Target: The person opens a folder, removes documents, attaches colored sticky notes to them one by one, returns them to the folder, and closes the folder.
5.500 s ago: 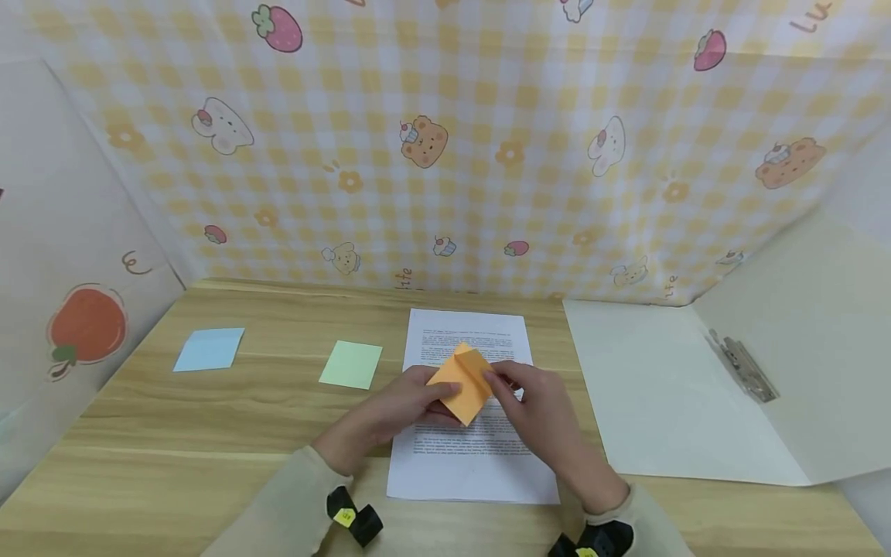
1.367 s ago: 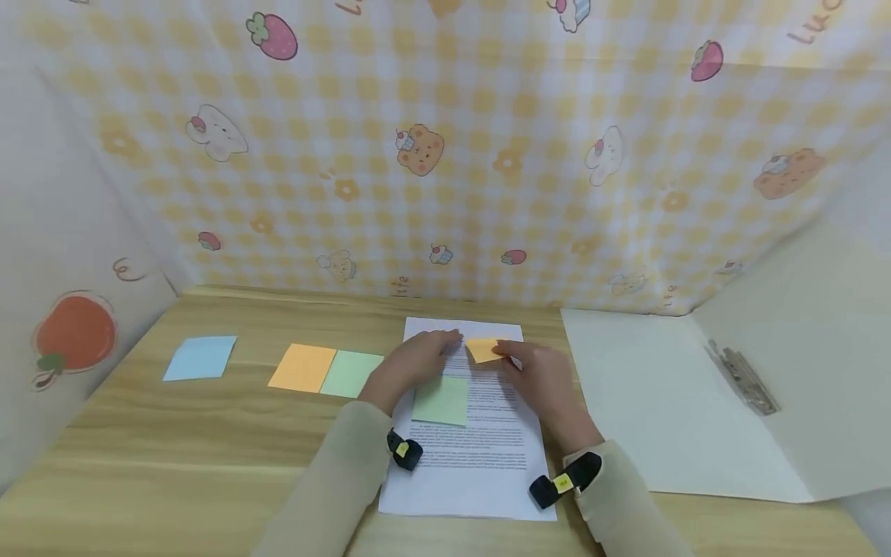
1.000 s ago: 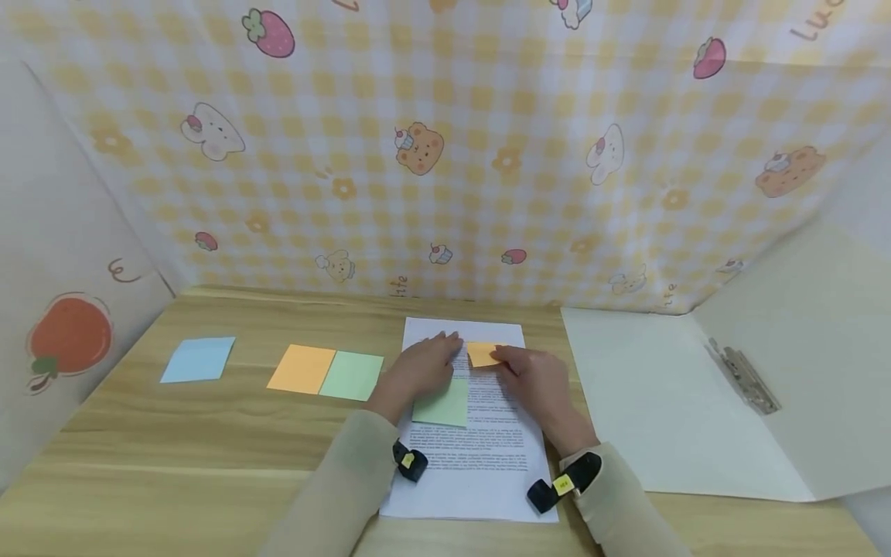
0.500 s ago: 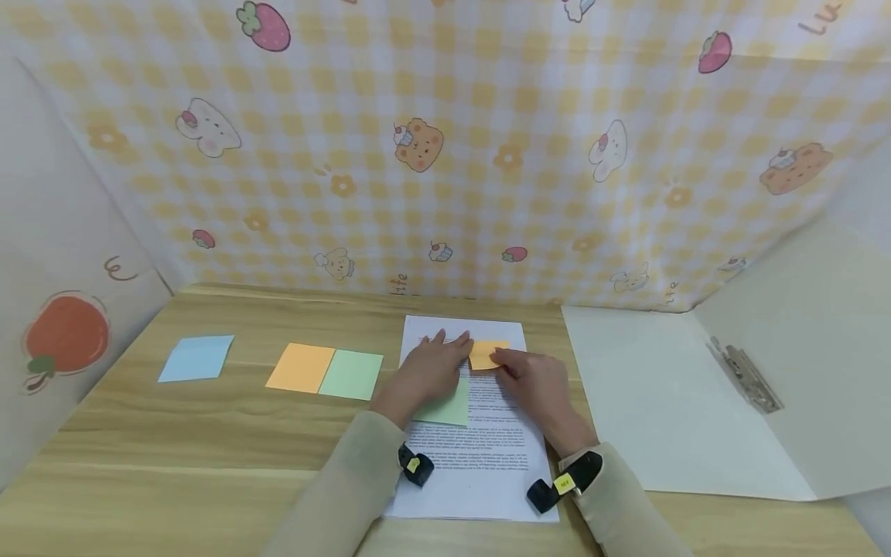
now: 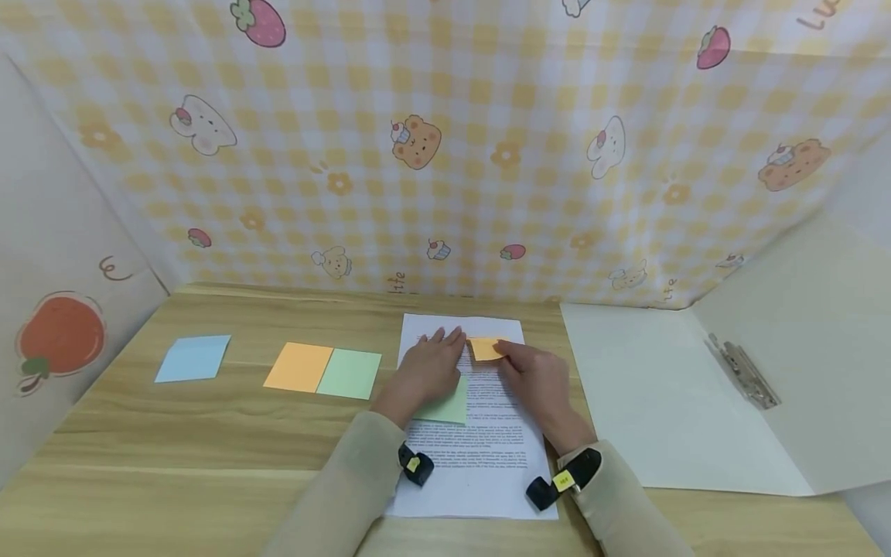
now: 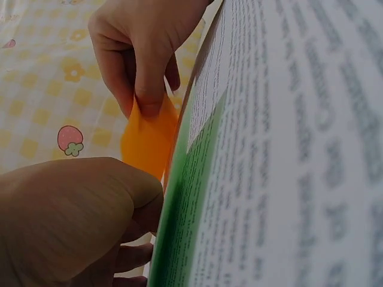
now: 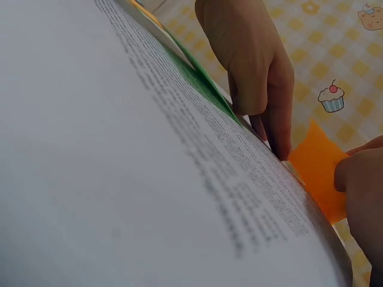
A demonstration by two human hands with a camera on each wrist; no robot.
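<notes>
Paper of bright orange [image 5: 485,350] sits pinched in my right hand [image 5: 537,381], near the top of the printed sheets [image 5: 480,492]. My left hand [image 5: 428,370] lies beside it, fingers outstretched; light pressure there should stop the sheets shifting.

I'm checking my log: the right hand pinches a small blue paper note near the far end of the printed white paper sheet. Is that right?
The colour is wrong: the head view shows the right hand pinching a small orange paper note near the far end of the printed white paper sheet.
</notes>
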